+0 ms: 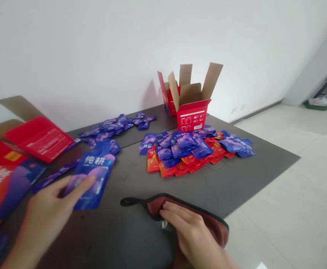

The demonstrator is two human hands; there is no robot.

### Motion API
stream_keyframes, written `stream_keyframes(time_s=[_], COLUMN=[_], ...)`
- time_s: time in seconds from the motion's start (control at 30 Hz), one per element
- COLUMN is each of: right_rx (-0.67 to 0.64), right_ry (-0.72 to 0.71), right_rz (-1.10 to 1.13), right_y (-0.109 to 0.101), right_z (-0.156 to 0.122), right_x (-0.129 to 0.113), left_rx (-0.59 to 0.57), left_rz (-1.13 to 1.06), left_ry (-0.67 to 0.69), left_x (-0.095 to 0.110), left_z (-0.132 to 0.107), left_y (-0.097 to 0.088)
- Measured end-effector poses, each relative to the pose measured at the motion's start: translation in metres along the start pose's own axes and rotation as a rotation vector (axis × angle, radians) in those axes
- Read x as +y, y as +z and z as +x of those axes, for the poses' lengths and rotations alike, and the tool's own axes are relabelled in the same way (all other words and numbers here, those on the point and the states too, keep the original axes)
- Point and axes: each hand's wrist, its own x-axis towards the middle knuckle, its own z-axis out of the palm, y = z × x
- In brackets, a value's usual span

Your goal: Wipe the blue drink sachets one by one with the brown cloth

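My left hand [49, 209] pinches a blue and purple sachet [92, 188] with white lettering between thumb and fingers, holding it above the table. Whether a second sachet lies behind it, I cannot tell. On the near part of the table lies a brown cloth [218, 229] with black trim and a black loop at one corner. My right hand [193, 231] is closed over this cloth, fingers together and thumb hidden. Beyond it is a heap of blue sachets [180, 144] lying on and beside orange-red sachets [170, 169].
An open red carton [194, 116] with raised flaps stands behind the heap, another red carton [166, 93] behind it. More blue sachets [115, 125] lie along the wall. At the left, a large red and blue box [0, 175] has open flaps. The dark table [253, 179] ends at the right.
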Motion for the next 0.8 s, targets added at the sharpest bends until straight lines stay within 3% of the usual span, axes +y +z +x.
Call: stream_keyframes(time_s=[0.17, 0.27, 0.33, 0.43, 0.5, 0.63, 0.8], right_rx=[0.121, 0.139, 0.118, 0.074, 0.053, 0.001, -0.181], right_ry=[0.060, 0.057, 0.067, 0.102, 0.103, 0.051, -0.132], right_rz=[0.088, 0.105, 0.111, 0.126, 0.148, 0.191, 0.105], right_y=[-0.006, -0.005, -0.003, -0.001, 0.001, 0.008, 0.036], right_z=[0.006, 0.017, 0.025, 0.033, 0.038, 0.050, 0.066], right_x=[-0.006, -0.012, -0.016, -0.022, -0.027, -0.039, -0.057], left_rx=[-0.282, -0.327, -0.204, 0.018, 0.020, -0.033, 0.116], left_rz=[0.161, 0.339, 0.379, 0.341, 0.331, 0.324, 0.326], left_ry=[-0.093, -0.083, 0.084, 0.574, 0.827, 0.988, 1.266], left_x=[-0.026, -0.032, -0.042, -0.070, -0.091, -0.111, -0.099], left_z=[-0.071, -0.092, -0.100, -0.106, -0.106, -0.100, -0.109], left_y=[0.037, 0.047, 0.047, 0.045, 0.044, 0.044, 0.045])
